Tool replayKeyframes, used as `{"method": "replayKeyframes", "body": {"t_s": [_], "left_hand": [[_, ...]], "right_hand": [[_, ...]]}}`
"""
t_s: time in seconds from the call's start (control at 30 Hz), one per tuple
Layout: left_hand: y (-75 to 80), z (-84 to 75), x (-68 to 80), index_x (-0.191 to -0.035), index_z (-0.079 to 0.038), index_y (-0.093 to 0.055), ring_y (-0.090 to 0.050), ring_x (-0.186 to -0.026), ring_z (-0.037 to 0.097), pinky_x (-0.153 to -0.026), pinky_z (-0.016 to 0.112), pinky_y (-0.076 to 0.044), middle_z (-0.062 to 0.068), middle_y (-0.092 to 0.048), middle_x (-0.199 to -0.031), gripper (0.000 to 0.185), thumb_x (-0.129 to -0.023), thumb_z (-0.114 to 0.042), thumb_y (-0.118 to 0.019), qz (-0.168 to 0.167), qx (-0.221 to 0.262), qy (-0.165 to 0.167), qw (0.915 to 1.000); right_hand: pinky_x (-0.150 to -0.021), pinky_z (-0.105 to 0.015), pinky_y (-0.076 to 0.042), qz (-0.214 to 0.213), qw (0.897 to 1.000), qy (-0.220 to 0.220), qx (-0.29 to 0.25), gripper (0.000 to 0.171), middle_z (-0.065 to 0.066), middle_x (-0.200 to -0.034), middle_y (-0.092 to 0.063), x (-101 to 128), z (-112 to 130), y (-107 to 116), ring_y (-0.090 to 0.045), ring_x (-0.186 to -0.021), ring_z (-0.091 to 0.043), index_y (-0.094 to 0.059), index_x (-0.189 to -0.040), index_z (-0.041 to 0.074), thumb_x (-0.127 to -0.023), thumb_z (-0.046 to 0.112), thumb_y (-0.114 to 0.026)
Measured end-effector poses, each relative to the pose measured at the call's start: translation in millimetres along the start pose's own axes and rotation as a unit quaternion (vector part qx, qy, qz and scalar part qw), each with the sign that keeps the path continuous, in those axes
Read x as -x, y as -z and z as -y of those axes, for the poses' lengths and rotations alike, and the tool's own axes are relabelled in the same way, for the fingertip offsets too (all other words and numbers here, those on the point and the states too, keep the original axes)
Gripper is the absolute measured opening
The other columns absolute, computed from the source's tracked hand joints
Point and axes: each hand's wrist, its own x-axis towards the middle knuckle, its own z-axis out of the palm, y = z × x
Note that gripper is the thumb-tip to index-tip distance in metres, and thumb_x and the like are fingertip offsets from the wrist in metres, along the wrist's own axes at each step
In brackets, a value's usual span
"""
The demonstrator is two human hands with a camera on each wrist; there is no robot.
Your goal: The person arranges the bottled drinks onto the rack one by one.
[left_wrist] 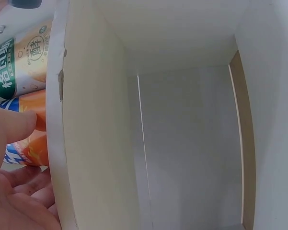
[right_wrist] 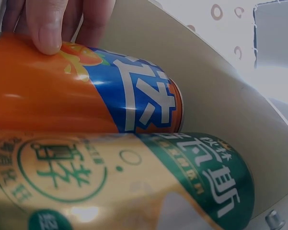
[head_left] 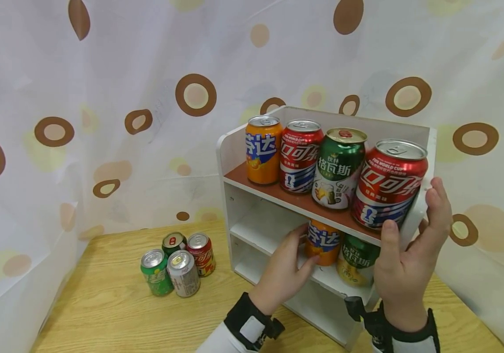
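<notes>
the left hand reaches into the middle level of the white shelf unit, its fingers curled round the side of an orange can; in the right wrist view the fingertips press on that can's orange body, and in the left wrist view the thumb lies against it. the orange can stands upright on the middle shelf board, touching a green and gold can just to its right. both stand under the brown top board of the unit.

the right hand holds the right end of the unit, fingers wrapped round the side panel and the thumb up against the front edge of the top board, just below a red can.

on the top board four cans stand in a row: another orange can at the left, a second red can, a green can with a gold rim, then the red can nearest the right hand.

the shelf unit stands on a wooden table. well apart from it, to the left, a cluster of four cans stands close together: a bright green can, a silver can, a dark green can and a small red can. a pale curtain with brown rings hangs behind everything.
</notes>
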Motion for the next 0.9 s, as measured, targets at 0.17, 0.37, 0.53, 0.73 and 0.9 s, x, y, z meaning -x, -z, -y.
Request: {"method": "replayKeyframes", "body": {"t_s": [0.17,0.37,0.53,0.73,0.9], "left_hand": [[2.7,-0.3,-0.1,-0.158,-0.007,-0.033,-0.055,-0.137,0.023,-0.112,0.03,-0.047,0.013,-0.047,-0.156,0.07,-0.099,-0.016,-0.07,0.016,0.006,0.009,0.9998],[10.7,2.4,3.9,-0.156,-0.01,-0.038,-0.056,-0.136,0.021,-0.113,0.031,-0.047,0.009,-0.049,-0.155,0.068,-0.098,-0.021,-0.072,0.033,0.026,0.023,0.9989],[23.4,10.0,10.4,-0.147,-0.006,-0.049,-0.06,-0.131,0.022,-0.109,0.036,-0.05,0.009,-0.057,-0.148,0.055,-0.099,-0.023,-0.071,0.011,0.009,0.015,0.9998],[49.8,18.3,20.9,-0.135,-0.005,-0.06,-0.063,-0.125,0.024,-0.105,0.043,-0.053,0.008,-0.066,-0.135,0.041,-0.098,-0.018,-0.072,-0.039,-0.004,0.019,0.999],[75.1,25.7,33.0,-0.131,-0.005,-0.063,-0.064,-0.121,0.025,-0.104,0.045,-0.053,0.009,-0.068,-0.128,0.038,-0.096,-0.015,-0.073,-0.084,-0.023,0.031,0.9957]], "right_hand": [[-0.117,-0.033,-0.031,-0.002,1.0,0.001,0.0,0.046,-0.017,-0.159,-0.034,-1,0,0,-0.031,-0.148,-0.031,-0.036,-0.136,-0.011,-0.098,0.011,-0.05],[-0.117,-0.033,-0.03,0.001,1.0,0.0,0.004,0.046,-0.016,-0.16,-0.033,0,1,0,-0.031,-0.148,-0.03,-0.036,-0.136,-0.011,-0.098,0.011,-0.05],[-0.117,-0.033,-0.03,0.005,1.0,0.001,0.005,0.046,-0.016,-0.16,-0.033,0,0,0,-0.03,-0.148,-0.03,-0.036,-0.136,-0.01,-0.099,0.012,-0.05],[-0.117,-0.033,-0.03,0.003,1.0,0.0,0.007,0.046,-0.017,-0.16,-0.033,0,0,-1,-0.031,-0.149,-0.03,-0.036,-0.136,-0.011,-0.099,0.012,-0.05],[-0.117,-0.033,-0.03,0.0,1.0,0.0,0.006,0.046,-0.017,-0.16,-0.033,0,0,-1,-0.031,-0.149,-0.031,-0.036,-0.136,-0.01,-0.098,0.011,-0.05]]}}
